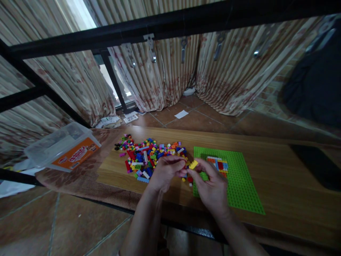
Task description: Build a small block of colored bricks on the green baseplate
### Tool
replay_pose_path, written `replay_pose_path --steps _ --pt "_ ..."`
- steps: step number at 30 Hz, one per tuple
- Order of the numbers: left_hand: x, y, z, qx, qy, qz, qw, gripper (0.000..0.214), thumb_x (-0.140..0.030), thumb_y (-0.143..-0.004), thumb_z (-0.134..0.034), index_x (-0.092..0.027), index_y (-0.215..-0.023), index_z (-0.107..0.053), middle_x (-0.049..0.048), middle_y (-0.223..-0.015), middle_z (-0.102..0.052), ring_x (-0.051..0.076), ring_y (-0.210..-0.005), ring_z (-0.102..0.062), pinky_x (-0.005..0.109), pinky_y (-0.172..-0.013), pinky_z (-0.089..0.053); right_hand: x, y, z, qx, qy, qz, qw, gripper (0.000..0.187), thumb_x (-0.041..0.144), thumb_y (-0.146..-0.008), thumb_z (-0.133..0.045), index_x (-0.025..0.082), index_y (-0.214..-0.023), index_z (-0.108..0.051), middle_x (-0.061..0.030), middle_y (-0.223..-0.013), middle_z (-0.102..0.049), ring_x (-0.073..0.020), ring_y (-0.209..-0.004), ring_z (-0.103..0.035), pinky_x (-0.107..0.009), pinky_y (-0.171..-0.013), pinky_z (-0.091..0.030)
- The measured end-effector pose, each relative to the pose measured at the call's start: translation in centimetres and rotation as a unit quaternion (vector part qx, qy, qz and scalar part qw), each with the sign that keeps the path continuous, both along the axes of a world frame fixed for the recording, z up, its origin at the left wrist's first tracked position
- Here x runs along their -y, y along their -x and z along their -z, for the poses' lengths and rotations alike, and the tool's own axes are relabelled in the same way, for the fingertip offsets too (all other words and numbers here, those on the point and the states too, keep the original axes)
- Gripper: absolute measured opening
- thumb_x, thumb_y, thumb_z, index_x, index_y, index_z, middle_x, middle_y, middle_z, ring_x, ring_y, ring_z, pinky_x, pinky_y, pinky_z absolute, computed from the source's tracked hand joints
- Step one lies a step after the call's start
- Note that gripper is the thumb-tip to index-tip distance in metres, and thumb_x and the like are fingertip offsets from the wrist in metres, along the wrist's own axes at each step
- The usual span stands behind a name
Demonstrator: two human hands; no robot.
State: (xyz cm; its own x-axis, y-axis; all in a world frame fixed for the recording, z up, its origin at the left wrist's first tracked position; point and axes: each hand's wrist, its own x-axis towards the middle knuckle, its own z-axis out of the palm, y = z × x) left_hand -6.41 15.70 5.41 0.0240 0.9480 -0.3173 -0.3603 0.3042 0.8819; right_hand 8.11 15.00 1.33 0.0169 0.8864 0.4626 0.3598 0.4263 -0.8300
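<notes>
Brick (193, 164) in a fingertip pinch

Head view: the right hand (214, 183) holds this yellow piece between thumb and finger, above the wooden table (277, 170) near the green baseplate (245, 186). The left hand (169, 170) has its fingertips drawn together, around what I cannot tell. Plastic should prove light, stiff, slightly slick, hardly fragile; best gripped by opposite sides.

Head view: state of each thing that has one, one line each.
Left hand: fingers curled; grip unclear
Right hand: pinching the yellow brick
Yellow brick: held above the tabletop
Loose bricks: spread in a mixed heap
Green baseplate: lying flat, partly covered
Multicoloured build: on the baseplate, partly hidden
Clear tub: lid on or off unclear
Curtains: hanging, gap at left
</notes>
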Motion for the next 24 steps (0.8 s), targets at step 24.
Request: replay_pose_path --steps 24 --pt "-0.7 1.9 2.3 -0.667 -0.054 -0.028 0.743 0.022 -0.020 -0.077 -0.061 -0.020 -0.095 -0.072 0.0094 -0.097 -0.070 0.025 -0.090 -0.065 0.032 -0.081 -0.047 -0.6 -7.5 -0.7 -0.201 0.189 0.024 0.961 0.034 0.033 -0.064 -0.080 0.024 -0.096 -0.070 0.0005 -0.076 -0.065 -0.0129 -0.067 -0.059 -0.026 -0.062 -0.051"
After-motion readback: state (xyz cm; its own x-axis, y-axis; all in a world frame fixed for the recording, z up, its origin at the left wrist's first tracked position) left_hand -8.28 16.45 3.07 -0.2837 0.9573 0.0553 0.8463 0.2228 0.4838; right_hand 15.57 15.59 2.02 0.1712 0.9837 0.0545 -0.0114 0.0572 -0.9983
